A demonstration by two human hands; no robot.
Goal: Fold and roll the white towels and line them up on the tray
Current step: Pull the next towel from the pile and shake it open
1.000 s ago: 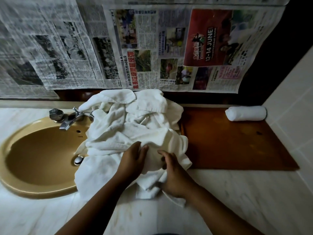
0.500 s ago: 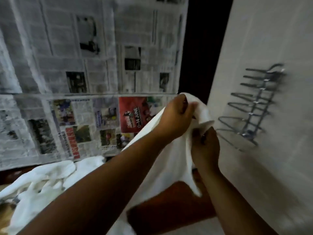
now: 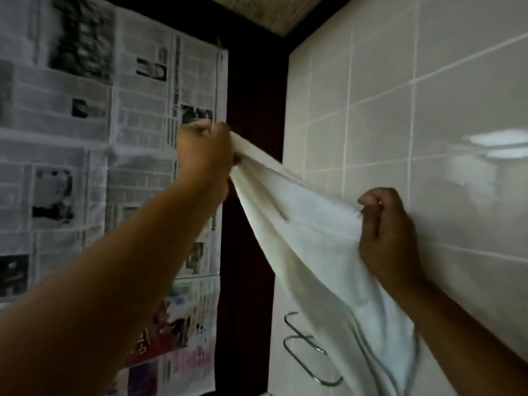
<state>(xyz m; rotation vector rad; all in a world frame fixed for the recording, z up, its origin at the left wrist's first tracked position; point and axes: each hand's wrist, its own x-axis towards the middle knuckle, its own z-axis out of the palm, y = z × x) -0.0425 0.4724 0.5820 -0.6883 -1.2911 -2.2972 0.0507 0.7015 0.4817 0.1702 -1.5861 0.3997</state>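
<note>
**Spreading one towel in the air**

Our left hand (image 3: 204, 155), raised in front of the newspaper sheets (image 3: 85, 138), pinches one end of the top edge of the white towel (image 3: 308, 238). The cloth runs tight down to our right hand (image 3: 385, 232), which grips the other end. The rest hangs below both hands. We judge this is the spreading step. Next, we should level the edge and join the corners. The tray is out of view.

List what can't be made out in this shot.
Head view only:
- The tray: outside the frame, so progress is unknown.
- Lower end of the towel: cut off by the bottom edge.
- Part of the rack: hidden behind the towel.
- Print on the newspaper: lost to motion blur.
</note>
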